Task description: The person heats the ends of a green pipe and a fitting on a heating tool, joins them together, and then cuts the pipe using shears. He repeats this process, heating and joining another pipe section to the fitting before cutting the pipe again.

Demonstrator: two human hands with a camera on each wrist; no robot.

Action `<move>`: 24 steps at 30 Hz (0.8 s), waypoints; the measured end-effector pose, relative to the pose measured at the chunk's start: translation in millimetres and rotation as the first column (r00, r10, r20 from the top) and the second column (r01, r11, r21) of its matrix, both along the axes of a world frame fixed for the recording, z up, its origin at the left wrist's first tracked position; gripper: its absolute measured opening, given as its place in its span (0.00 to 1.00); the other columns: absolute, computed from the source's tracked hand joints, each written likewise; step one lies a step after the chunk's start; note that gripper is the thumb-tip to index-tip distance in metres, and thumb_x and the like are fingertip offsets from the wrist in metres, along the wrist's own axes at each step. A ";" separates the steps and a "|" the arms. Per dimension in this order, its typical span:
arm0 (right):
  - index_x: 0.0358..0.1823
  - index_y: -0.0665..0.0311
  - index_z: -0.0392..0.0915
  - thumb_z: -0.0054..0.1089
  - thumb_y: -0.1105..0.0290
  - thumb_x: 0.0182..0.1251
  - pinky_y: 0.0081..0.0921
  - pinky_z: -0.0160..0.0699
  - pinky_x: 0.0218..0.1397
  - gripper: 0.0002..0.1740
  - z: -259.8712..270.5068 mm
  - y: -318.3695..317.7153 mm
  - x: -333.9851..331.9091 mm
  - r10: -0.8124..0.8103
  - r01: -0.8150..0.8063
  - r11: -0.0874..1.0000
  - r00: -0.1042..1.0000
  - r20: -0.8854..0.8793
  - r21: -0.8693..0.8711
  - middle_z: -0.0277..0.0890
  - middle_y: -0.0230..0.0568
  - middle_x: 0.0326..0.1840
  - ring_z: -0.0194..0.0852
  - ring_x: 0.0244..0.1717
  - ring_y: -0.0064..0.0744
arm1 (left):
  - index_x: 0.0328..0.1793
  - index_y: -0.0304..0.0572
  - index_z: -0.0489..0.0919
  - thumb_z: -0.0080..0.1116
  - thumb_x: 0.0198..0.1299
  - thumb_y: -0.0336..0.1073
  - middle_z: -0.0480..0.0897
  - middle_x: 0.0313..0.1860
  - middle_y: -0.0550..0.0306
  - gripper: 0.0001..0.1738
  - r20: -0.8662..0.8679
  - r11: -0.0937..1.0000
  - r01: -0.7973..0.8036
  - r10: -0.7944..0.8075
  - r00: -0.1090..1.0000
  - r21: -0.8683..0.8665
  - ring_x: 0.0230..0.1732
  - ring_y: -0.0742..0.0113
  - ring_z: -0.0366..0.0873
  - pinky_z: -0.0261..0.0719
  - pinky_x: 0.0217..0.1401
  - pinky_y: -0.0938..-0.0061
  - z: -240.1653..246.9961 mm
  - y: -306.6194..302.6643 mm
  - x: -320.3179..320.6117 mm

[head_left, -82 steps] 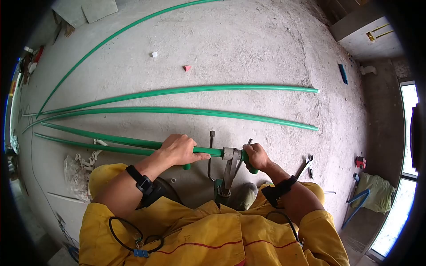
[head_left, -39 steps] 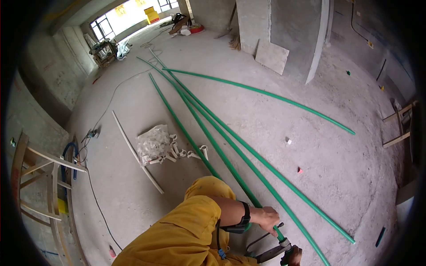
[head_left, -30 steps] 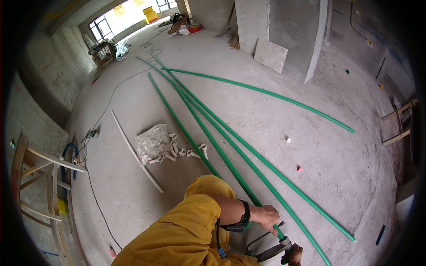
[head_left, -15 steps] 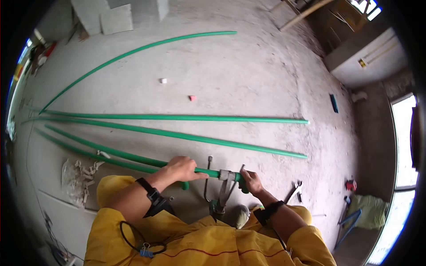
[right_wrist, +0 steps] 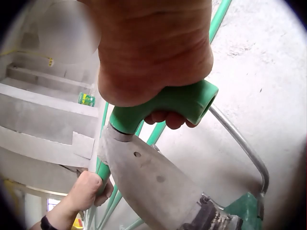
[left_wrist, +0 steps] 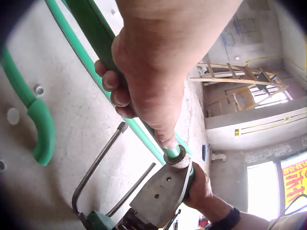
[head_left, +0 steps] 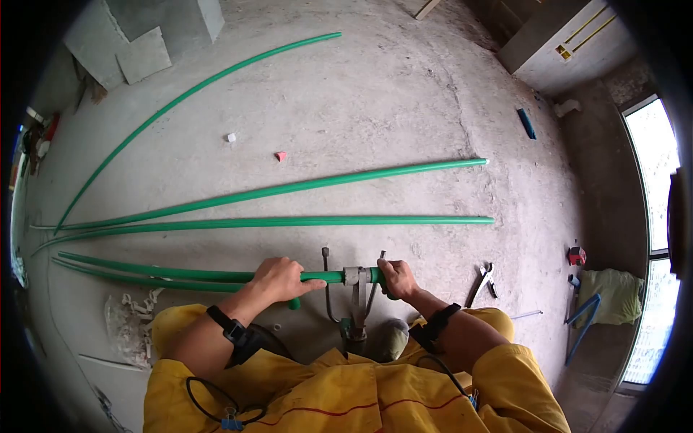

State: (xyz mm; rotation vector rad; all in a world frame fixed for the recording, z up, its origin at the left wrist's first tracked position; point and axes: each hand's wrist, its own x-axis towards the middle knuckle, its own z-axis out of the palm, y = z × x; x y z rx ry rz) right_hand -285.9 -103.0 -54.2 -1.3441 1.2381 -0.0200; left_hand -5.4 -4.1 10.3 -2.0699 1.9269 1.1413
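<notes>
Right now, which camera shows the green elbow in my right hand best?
The right wrist view: the green elbow is large, its open end clear of your right hand. Head shows it small, mostly covered; left wrist, only a sliver.

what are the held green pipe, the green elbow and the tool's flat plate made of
Pipe: probably plastic, smooth with a soft sheen. Elbow: likely plastic too, satin, with a thick, smooth rim. Plate: apparently metal, dull grey, scuffed, with round holes.

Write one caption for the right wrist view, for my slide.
Right hand gripping a green elbow fitting at the flat metal plate of a tool.
</notes>
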 end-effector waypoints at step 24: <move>0.33 0.68 0.77 0.52 0.42 0.66 0.33 0.78 0.22 0.30 -7.8 -78.5 12.5 -0.175 0.198 0.940 0.979 -0.107 0.277 0.72 0.38 0.22 0.72 0.18 0.31 | 0.30 0.32 0.84 0.45 0.47 0.83 0.82 0.30 0.37 0.51 0.026 0.994 -0.111 0.111 0.994 0.008 0.37 0.45 0.82 0.78 0.44 0.53 -29.9 -29.4 41.9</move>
